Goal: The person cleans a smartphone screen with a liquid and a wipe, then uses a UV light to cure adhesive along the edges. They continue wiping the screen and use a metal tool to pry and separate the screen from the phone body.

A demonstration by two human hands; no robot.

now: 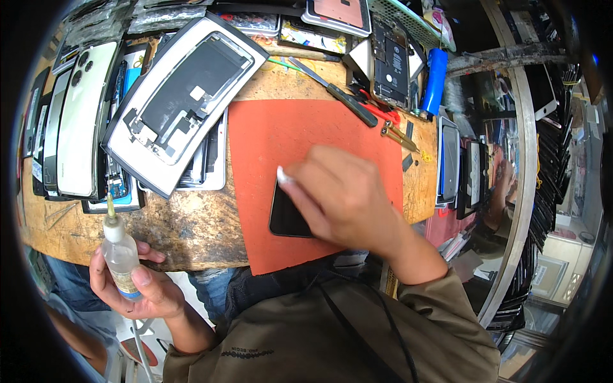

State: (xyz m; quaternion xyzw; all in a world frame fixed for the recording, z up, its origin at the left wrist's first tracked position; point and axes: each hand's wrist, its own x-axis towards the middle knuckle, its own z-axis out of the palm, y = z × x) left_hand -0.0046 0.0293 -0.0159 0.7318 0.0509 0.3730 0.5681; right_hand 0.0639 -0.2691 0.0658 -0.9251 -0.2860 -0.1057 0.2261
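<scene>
My left hand point(150, 290) is wrapped around a small clear squeeze bottle point(120, 256) with a white neck and a thin needle tip, held upright off the table's front edge. A black phone point(290, 214) lies on the orange-red mat point(265, 252), screen side up as far as it shows. Over the phone is my right hand point(341, 198), its fingers closed and slightly blurred. A small white wad point(281, 175) pokes out at its fingertips. The hand covers much of the phone, and whether the wad touches it I cannot tell.
To the left, a phone screen assembly in a white frame point(118, 137) lies over other parts, beside a row of standing phones point(83, 147). A metal spatula point(348, 102), brass-coloured screwdrivers point(399, 134), a blue cylinder point(435, 83) and an opened phone point(389, 70) sit behind the mat.
</scene>
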